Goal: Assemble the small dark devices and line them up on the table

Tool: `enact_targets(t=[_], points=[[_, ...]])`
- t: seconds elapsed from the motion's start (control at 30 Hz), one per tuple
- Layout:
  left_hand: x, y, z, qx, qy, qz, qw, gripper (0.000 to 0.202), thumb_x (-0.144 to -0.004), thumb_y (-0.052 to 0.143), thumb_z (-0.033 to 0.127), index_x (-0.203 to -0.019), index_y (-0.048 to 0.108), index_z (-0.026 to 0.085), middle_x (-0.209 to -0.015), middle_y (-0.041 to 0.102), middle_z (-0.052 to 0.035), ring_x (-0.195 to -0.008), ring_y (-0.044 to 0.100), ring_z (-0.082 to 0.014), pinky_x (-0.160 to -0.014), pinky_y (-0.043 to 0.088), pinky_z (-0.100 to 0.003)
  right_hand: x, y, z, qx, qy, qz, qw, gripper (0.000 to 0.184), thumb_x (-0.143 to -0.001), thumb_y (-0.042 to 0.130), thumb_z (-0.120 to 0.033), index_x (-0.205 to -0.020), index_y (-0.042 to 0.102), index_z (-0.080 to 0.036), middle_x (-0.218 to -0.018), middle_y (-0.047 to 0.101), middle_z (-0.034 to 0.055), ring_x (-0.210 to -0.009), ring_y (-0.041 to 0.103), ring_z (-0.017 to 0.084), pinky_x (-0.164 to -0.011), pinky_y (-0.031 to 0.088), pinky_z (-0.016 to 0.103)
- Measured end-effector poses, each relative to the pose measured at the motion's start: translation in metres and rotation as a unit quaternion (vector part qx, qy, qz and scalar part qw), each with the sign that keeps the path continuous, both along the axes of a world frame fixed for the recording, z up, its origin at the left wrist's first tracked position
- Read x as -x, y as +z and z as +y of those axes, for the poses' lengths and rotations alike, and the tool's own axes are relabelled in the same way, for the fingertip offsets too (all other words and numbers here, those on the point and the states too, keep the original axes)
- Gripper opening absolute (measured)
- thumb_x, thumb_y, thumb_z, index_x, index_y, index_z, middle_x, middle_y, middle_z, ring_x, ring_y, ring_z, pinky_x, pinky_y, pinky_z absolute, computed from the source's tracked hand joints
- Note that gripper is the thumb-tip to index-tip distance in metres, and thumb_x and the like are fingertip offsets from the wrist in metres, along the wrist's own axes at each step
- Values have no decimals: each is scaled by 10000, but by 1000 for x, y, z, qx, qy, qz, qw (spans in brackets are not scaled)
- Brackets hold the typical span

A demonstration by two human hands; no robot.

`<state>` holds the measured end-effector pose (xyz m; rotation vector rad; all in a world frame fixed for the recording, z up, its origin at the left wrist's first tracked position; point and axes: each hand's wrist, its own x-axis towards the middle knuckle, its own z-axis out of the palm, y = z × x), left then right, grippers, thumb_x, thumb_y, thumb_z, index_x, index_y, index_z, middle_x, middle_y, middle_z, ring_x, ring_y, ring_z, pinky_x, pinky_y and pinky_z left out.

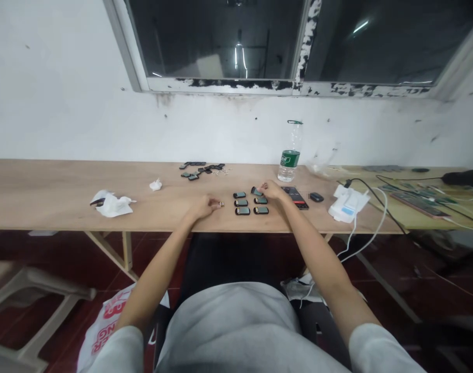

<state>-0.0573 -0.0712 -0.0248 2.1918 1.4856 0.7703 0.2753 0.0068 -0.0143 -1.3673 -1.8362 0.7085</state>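
Several small black oval casings with grey-green faces lie in two columns on the wooden table, among them a front left casing (242,211) and a front right casing (261,211). My right hand (274,190) has its fingers closed on the edge of the far right casing (256,191), which sits slightly tilted. To the left of the columns, my left hand (205,206) pinches a tiny gold-coloured part (221,204) at its fingertips, just above the wood. Exactly what that part is, I cannot make out at this size.
Behind, a loose pile of similar black casings (209,169) lies near the wall. A water bottle (289,158), phone (296,198), black mouse-like object (316,197) and white device with cables (348,203) stand right. Crumpled tissue (115,204) lies left.
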Motion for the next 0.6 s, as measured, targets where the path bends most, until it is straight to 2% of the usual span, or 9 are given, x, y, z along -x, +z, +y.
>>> enact_targets(t=[0.13, 0.23, 0.33, 0.4, 0.47, 0.6], points=[[-7, 5, -7, -28, 1, 41, 999, 414, -833, 664, 502, -1076, 795, 194, -1019, 768, -114, -879, 676, -293, -818, 522, -373, -1, 4, -15, 3, -32, 93, 995, 131, -903, 685, -229, -960, 629, -126, -797, 728, 66, -600, 691, 138, -566, 517, 202], [-10, 7, -9, -29, 9, 43, 999, 371, -831, 679, 479, -1024, 793, 184, -954, 754, -117, -837, 665, -290, -798, 522, -378, -2, 7, -36, 15, -5, 172, 985, 175, -875, 711, -218, -1009, 653, -122, -835, 734, 81, -649, 712, 165, -599, 555, 243], [-11, 8, -10, -35, 28, 35, 998, 285, -864, 665, 403, -997, 766, 172, -970, 746, -120, -866, 671, -290, -822, 528, -383, -4, 8, -59, -13, 28, 182, 983, 267, -825, 751, -217, -1073, 700, -133, -902, 749, 85, -739, 729, 184, -684, 578, 272], [-13, 11, -12, -69, 30, 26, 997, 238, -896, 631, 352, -1000, 737, 166, -1023, 726, -124, -912, 673, -281, -853, 534, -380, -3, 8, -73, -41, 33, 169, 984, 286, -808, 763, -248, -1071, 728, -144, -934, 753, 87, -791, 730, 197, -717, 579, 284], [-21, 17, -19, -116, -4, 19, 993, 220, -927, 597, 324, -1033, 709, 167, -1080, 692, -122, -955, 668, -262, -883, 539, -373, 2, 10, -83, -47, 43, 164, 984, 295, -808, 757, -296, -1066, 747, -153, -925, 751, 80, -798, 717, 199, -705, 574, 284], [-46, 32, -40, -190, -86, -3, 978, 253, -986, 523, 300, -1162, 650, 172, -1152, 632, -119, -1053, 646, -248, -902, 549, -362, 18, 14, -95, -23, 82, 175, 981, 316, -809, 734, -333, -1068, 753, -153, -799, 718, 44, -674, 653, 164, -602, 535, 258]])
